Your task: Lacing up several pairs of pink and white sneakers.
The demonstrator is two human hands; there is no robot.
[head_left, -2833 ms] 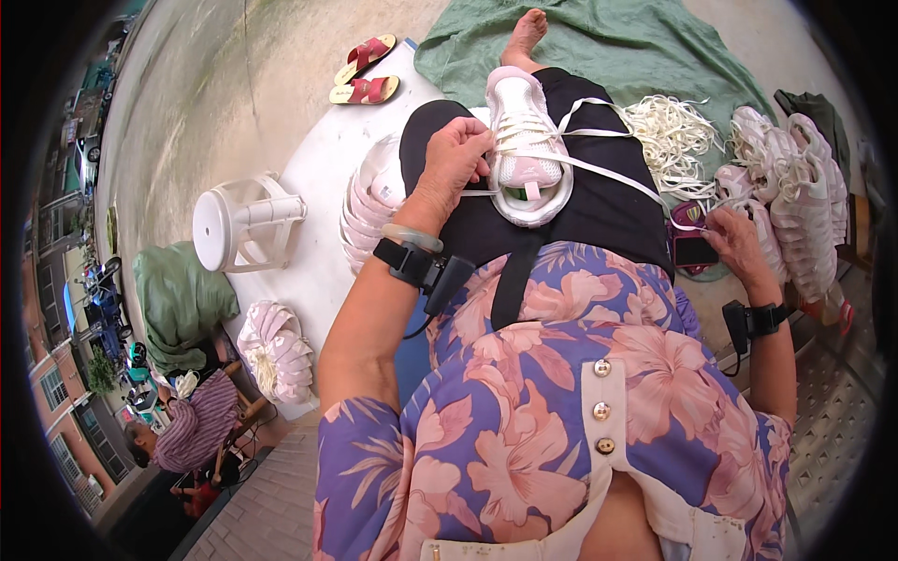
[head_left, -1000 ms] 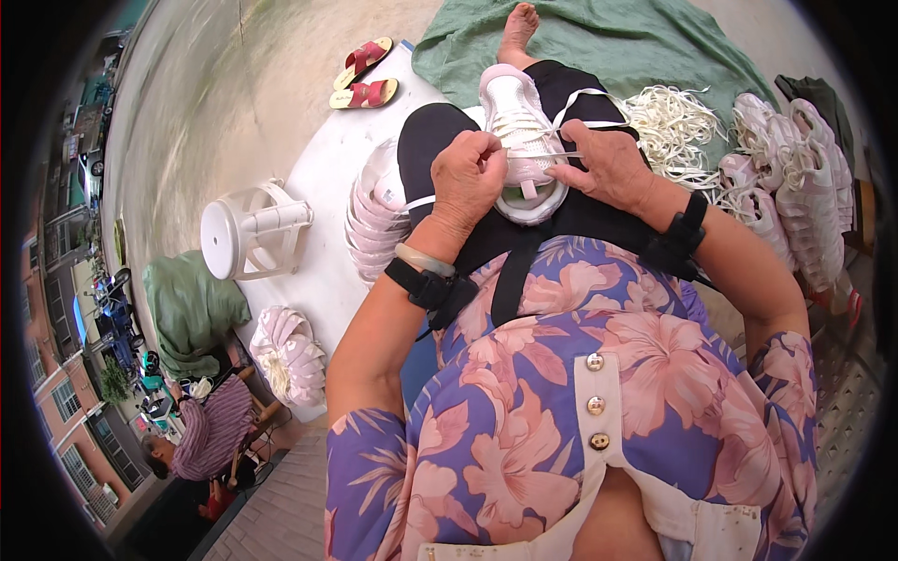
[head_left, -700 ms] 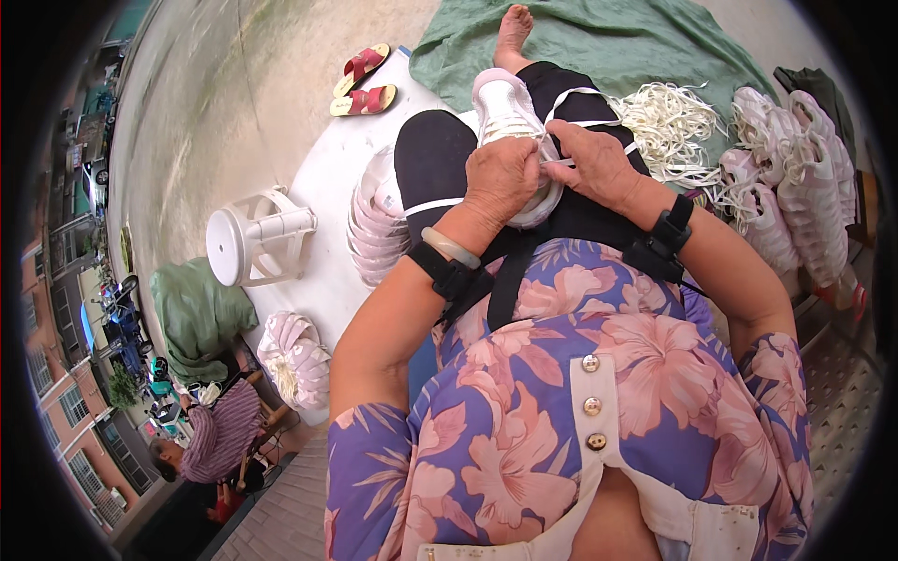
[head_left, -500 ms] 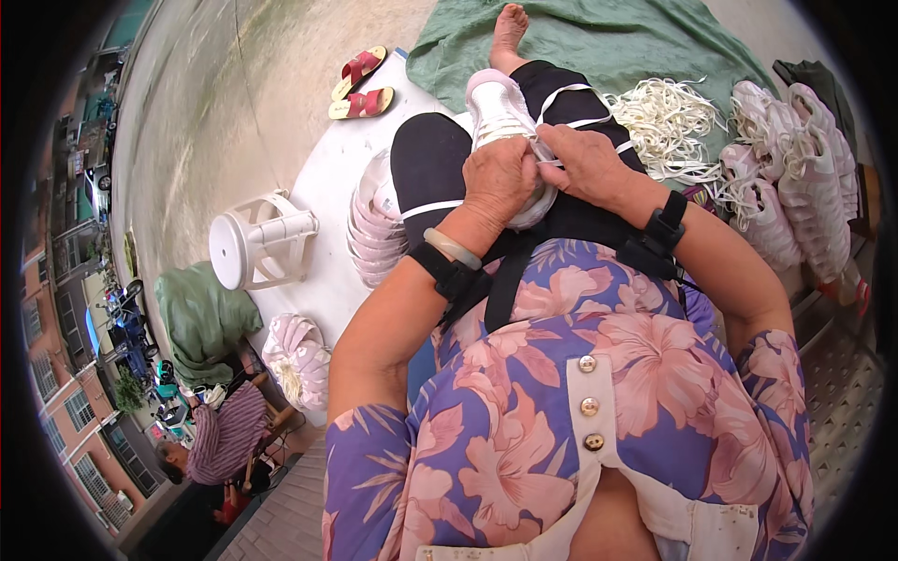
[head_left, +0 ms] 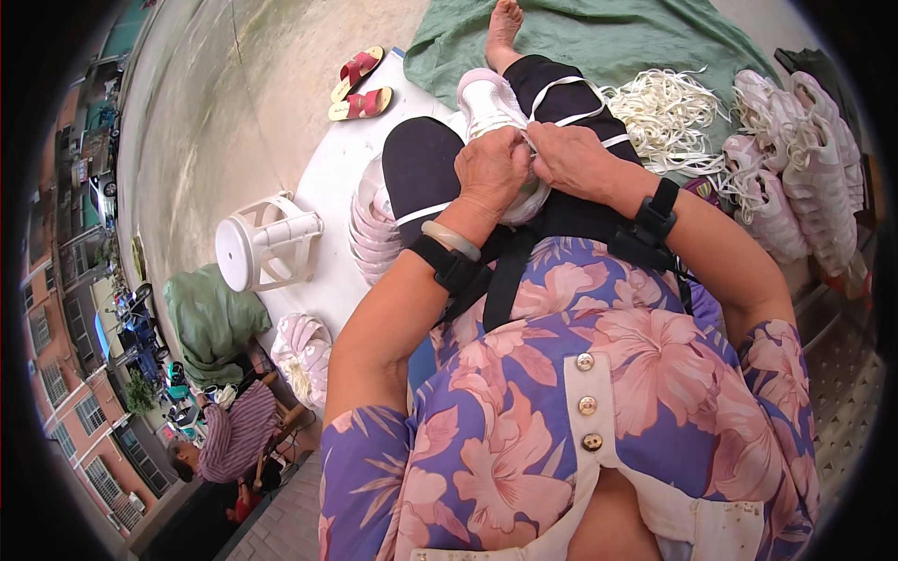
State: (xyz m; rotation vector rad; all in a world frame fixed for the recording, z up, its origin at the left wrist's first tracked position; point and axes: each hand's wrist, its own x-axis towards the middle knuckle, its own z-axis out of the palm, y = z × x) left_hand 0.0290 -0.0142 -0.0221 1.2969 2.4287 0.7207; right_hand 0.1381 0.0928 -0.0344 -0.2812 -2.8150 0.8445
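A white and pale pink sneaker [head_left: 486, 101] lies between my thighs, its toe pointing away from me. Over its lacing, my left hand [head_left: 492, 174] is closed, thumb and fingertips pinched at the lace. From the other side my right hand [head_left: 574, 163] pinches the shoelace close to the left fingertips. The exact spot between the fingers is partly hidden. A loose white lace [head_left: 572, 82] loops over my right leg. The heel part of the sneaker sits below my wrists, partly covered.
White laces [head_left: 662, 120] lie heaped on a green cloth [head_left: 599, 28] at right, beside piled sneakers [head_left: 812, 178]. At left are stacked pale pink shoes [head_left: 367, 224], a white stool [head_left: 245, 252], red sandals [head_left: 359, 103] and another bundle [head_left: 301, 351]. A person in stripes [head_left: 239, 432] sits lower left.
My hands have drawn closer together over the lacing, with the right fingers now pinched nearer the left ones. The view has shifted slightly.
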